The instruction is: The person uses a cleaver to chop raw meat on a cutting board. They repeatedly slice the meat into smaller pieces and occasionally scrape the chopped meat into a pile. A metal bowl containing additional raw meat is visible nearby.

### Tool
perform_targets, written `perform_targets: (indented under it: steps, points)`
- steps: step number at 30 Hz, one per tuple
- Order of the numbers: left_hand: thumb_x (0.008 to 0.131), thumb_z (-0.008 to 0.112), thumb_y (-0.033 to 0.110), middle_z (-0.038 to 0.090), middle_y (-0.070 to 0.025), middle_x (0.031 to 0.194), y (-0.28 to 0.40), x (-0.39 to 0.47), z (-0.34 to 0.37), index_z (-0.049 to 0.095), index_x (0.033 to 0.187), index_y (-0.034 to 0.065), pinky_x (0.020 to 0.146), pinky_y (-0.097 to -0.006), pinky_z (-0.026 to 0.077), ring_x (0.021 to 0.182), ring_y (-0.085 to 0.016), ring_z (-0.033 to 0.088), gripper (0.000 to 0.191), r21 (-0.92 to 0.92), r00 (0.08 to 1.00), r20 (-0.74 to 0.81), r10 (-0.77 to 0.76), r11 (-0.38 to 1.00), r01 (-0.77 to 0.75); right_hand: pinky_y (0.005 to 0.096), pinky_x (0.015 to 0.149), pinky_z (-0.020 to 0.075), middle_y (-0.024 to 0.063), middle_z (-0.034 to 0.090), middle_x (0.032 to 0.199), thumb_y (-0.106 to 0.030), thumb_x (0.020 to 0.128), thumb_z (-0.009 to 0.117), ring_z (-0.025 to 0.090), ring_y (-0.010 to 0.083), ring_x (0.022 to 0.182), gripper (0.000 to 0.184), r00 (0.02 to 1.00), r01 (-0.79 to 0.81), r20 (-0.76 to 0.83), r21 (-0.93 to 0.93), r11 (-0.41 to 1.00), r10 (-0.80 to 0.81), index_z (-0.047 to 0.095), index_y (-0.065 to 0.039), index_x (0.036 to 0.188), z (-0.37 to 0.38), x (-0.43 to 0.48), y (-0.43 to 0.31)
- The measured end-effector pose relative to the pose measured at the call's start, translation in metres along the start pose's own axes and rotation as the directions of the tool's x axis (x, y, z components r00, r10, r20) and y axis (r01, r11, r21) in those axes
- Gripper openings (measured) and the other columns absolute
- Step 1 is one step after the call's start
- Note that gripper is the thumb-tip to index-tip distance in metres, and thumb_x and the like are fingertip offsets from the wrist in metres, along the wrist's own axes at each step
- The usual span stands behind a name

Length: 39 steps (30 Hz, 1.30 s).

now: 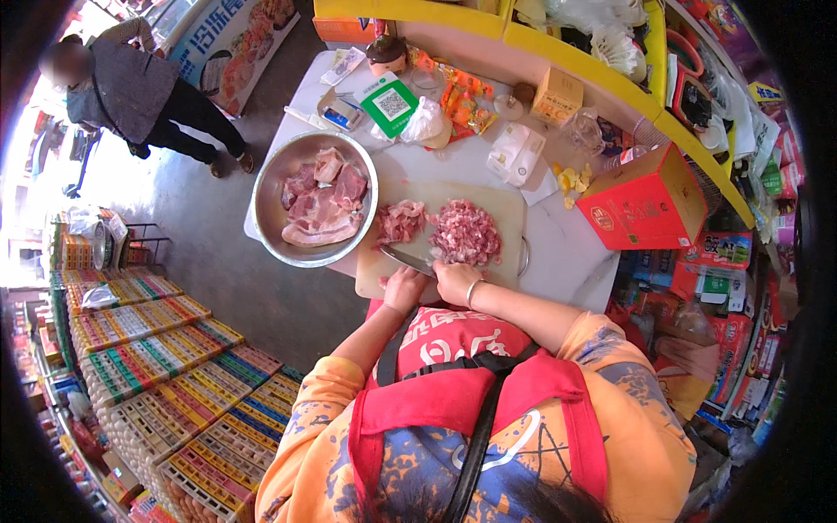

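A kitchen knife (404, 258) lies low over the near part of a pale cutting board (510, 229), its blade pointing left. My right hand (456, 282) is closed around its handle end, which the fingers hide. Close beside the blade, at the board's near edge, is my left hand (403, 289); its fingertips are partly hidden, so I cannot tell whether they hold anything. Beyond the knife lie a pile of finely diced raw meat (465, 230) and a smaller heap of sliced meat (400, 222). Left of these, a steel bowl (261, 216) holds several large raw meat pieces (324, 212).
The marble-patterned table (562, 268) also carries a green payment-code sign (387, 101), a tied plastic bag (425, 121), a tissue pack (516, 153) and a red box (644, 206). Stacked egg trays (183, 366) stand left on the floor. A person (144, 98) stands farther back.
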<state>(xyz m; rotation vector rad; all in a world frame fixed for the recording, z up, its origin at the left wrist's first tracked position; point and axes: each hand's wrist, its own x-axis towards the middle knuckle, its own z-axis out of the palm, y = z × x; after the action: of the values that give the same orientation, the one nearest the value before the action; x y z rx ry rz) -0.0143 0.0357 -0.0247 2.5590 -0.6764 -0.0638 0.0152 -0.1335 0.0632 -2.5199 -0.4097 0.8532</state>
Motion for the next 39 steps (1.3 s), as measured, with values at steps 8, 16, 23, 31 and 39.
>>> perform_targets:
  steps: [8,16,23,31,39]
  points:
    - [0.067,0.07,0.025,0.058,-0.0043,0.092,0.02,0.008,-0.035,0.067,0.086,0.0165,0.074,-0.0401,0.044,0.088,-0.027,0.055,0.021,-0.073,0.939,-0.318,-0.128,0.991,0.11,0.0479,0.06,0.0471,0.0196,0.06,0.067,-0.022,0.077,0.057,0.06,0.0374,0.066,0.024,0.915,0.17,-0.396,0.22,0.961,-0.071,0.055,-0.007,0.095,-0.013,-0.034,0.048]
    - [0.064,0.062,0.01,0.058,-0.0072,0.084,0.019,0.066,-0.035,0.062,0.08,0.0121,0.073,-0.0405,0.047,0.084,-0.028,0.057,0.016,-0.012,0.993,0.001,-0.114,0.993,0.114,0.046,0.058,0.0459,0.0176,0.059,0.067,-0.022,0.076,0.06,0.059,0.0377,0.065,0.023,0.872,0.168,-0.488,0.35,0.922,0.026,0.056,-0.008,0.094,-0.009,-0.052,0.05]
    - [0.072,0.069,0.016,0.064,-0.013,0.099,0.001,0.066,-0.054,0.062,0.109,0.0077,0.073,-0.0322,0.051,0.08,-0.023,0.065,0.038,-0.508,0.904,0.137,-0.404,0.755,0.415,0.045,0.056,0.0447,0.0184,0.058,0.064,-0.02,0.075,0.061,0.06,0.0356,0.064,0.023,0.876,0.146,-0.475,0.421,0.895,0.081,0.056,-0.007,0.092,-0.007,-0.055,0.06]
    - [0.073,0.066,0.007,0.064,-0.0124,0.082,0.011,0.012,-0.039,0.061,0.082,0.0029,0.063,-0.0328,0.05,0.072,-0.022,0.064,0.011,-0.446,0.792,-0.045,-0.609,0.722,0.529,0.0452,0.072,0.0482,0.0221,0.063,0.08,-0.023,0.072,0.056,0.061,0.0373,0.078,0.031,0.999,0.041,-0.022,0.18,0.983,-0.037,0.057,-0.004,0.097,-0.011,-0.043,0.05]
    - [0.075,0.064,0.011,0.061,-0.013,0.08,0.023,0.018,-0.042,0.063,0.083,0.0052,0.066,-0.0368,0.05,0.073,-0.027,0.062,0.01,-0.448,0.857,-0.165,-0.489,0.811,0.376,0.045,0.074,0.048,0.0234,0.063,0.081,-0.019,0.071,0.056,0.062,0.0377,0.08,0.036,0.984,-0.143,-0.056,0.32,0.937,0.169,0.056,0.0,0.102,-0.032,-0.043,0.051]
